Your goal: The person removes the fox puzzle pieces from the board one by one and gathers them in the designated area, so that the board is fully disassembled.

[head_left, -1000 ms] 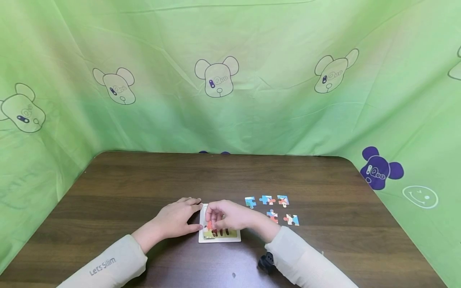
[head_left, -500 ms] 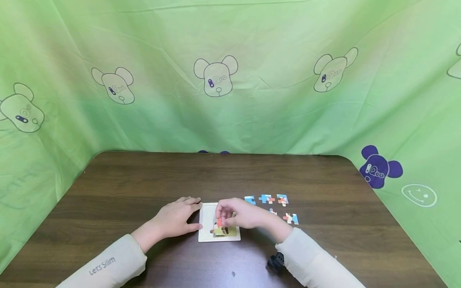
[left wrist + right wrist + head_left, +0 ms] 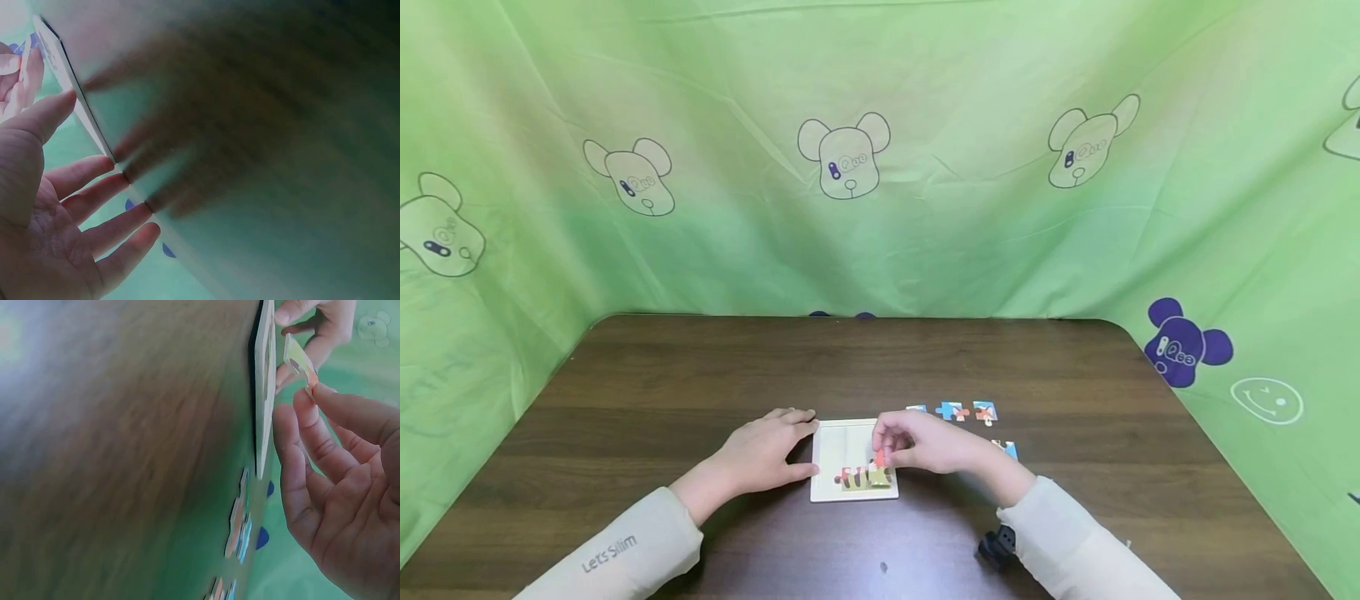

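Note:
A small white puzzle tray (image 3: 831,437) lies flat on the table. In its lower part sits a puzzle piece (image 3: 853,479) with yellow-green and dark stripes. My right hand (image 3: 928,442) holds another puzzle piece (image 3: 301,361), yellow-green and red, between thumb and index finger. That piece is tilted over the tray's lower right corner, and the right wrist view has it raised off the tray. At the tray's left edge my left hand (image 3: 762,454) rests with fingers spread and fairly straight. The left wrist view has its thumb (image 3: 59,112) against the tray's edge.
Several loose puzzle pieces (image 3: 953,411) in blue, red and white lie right of the tray, some partly hidden by the right hand and forearm. A brown wooden table (image 3: 737,367) spreads around them, with a green printed curtain (image 3: 850,250) behind its far edge.
My right hand has moved rightward across the tray with the pinched piece, from the lower left corner to the lower right. The striped piece in the tray is uncovered now. My left hand stays put.

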Tool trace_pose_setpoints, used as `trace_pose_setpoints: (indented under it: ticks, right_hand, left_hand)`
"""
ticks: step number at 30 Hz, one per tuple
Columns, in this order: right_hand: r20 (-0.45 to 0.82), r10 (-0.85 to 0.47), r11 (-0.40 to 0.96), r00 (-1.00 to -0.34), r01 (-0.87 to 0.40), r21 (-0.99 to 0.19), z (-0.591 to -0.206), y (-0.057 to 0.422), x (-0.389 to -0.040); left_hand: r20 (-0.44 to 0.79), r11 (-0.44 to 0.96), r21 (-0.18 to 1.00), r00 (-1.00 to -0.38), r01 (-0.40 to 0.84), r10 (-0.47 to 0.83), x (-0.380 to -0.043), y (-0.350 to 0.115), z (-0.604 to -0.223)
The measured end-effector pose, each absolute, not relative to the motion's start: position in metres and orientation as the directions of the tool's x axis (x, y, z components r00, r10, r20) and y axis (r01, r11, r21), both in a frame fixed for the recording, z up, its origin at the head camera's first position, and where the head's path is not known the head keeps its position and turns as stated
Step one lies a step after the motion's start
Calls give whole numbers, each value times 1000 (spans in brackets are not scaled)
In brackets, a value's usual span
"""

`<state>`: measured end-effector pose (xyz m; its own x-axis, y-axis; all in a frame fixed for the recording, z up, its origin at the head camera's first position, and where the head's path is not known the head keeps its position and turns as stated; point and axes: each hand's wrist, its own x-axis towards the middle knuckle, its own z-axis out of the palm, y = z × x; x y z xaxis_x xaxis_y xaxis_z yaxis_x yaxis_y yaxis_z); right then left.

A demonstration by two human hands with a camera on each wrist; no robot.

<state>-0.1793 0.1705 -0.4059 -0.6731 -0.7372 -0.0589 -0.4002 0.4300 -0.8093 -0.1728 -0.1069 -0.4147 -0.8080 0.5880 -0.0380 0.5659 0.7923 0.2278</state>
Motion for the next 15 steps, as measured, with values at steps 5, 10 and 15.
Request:
trace_pose_setpoints:
  ticks: [5,10,15]
  right_hand:
    - [-32,-739,418,-673,-420,-805,-405,180,-177]
    - [-23,-743,400,-668,-417,-816,-403,189,-173]
    - [-44,-730,417,-682,-393,-819,-406,199,-169]
  left_hand:
    - [-36,793,228,-809,565,586,-173,-108,-416]
    - [-40,790,231,-805,569,592,-174,-107,-417]
    - [-42,789,232,-804,569,593,-173,-107,-416]
